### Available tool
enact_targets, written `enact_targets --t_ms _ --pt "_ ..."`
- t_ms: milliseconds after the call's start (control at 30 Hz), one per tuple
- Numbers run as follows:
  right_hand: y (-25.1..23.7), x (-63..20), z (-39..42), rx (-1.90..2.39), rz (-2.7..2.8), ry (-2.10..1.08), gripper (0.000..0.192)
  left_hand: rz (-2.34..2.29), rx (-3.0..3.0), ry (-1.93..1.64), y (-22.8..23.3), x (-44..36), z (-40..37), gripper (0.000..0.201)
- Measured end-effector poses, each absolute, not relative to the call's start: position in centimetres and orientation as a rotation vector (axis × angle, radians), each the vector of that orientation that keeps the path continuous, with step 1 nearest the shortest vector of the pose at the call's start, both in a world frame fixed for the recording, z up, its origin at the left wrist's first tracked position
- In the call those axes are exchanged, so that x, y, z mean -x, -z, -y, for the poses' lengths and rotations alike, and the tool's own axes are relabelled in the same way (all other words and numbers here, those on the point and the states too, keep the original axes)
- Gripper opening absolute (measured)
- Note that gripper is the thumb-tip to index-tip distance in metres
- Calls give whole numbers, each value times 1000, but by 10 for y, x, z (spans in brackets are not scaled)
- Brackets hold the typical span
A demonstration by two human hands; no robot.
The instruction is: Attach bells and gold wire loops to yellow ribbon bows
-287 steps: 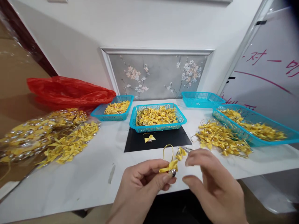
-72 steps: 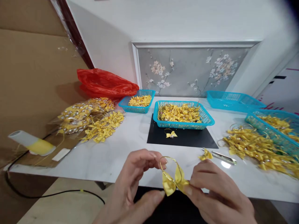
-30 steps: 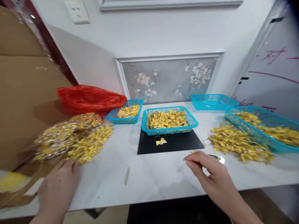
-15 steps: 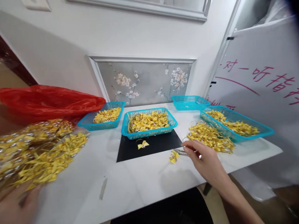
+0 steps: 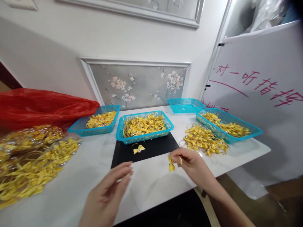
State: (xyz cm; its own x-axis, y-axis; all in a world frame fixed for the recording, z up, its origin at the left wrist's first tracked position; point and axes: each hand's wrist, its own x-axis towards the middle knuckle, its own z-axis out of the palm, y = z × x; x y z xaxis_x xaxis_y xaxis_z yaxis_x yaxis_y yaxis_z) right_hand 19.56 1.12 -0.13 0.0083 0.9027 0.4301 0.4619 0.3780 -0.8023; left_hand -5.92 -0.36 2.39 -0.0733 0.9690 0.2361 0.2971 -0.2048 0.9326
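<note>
My right hand (image 5: 193, 165) pinches a small yellow ribbon bow (image 5: 170, 164) just above the white table (image 5: 94, 164), right of a black mat (image 5: 146, 149). My left hand (image 5: 107, 195) hovers over the table's near edge with fingers apart, holding nothing. One loose yellow bow (image 5: 138, 149) lies on the black mat. Behind the mat stands a blue basket (image 5: 144, 137) full of yellow bows.
Another blue basket of bows (image 5: 92, 129) stands at the back left beside a red plastic bag (image 5: 44, 105). A big pile of bows (image 5: 33, 160) covers the left. On the right lie a loose heap of bows (image 5: 204, 138), a long blue tray (image 5: 236, 137) and a blue basket (image 5: 186, 105). A whiteboard (image 5: 258, 94) stands right.
My right hand has picked the small bow up from the table. My left hand has come from the left pile to the middle, empty. The view has swung right.
</note>
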Motion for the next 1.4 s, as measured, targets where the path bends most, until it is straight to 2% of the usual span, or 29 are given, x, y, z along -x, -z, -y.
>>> enact_targets --t_ms 100,233,400,667,933,1067,1200,1400 --pt "-11 -199 2 1111 1605 -651 18 -1186 -1328 -1079 -24 18 9 29" --pt "-21 -198 12 933 1602 -730 11 -948 -1217 -932 -30 -10 10 24" --pt "-23 -190 18 921 1745 -624 23 -892 -1248 -831 -29 -16 6 16" --pt "-19 -189 29 1009 1576 -569 16 -897 -984 -943 -28 -17 10 15" --pt "-15 -170 40 1074 1500 -842 4 -878 -897 -1133 -33 -15 20 13" --pt "-18 -158 39 1021 1546 -852 10 -927 -935 -1215 -30 -15 21 12" --pt "-22 -155 39 970 1489 -915 20 -872 -863 -1146 -33 -11 25 12" --pt "-25 -157 44 1009 1512 -967 28 -866 -777 -1120 -37 6 33 24"
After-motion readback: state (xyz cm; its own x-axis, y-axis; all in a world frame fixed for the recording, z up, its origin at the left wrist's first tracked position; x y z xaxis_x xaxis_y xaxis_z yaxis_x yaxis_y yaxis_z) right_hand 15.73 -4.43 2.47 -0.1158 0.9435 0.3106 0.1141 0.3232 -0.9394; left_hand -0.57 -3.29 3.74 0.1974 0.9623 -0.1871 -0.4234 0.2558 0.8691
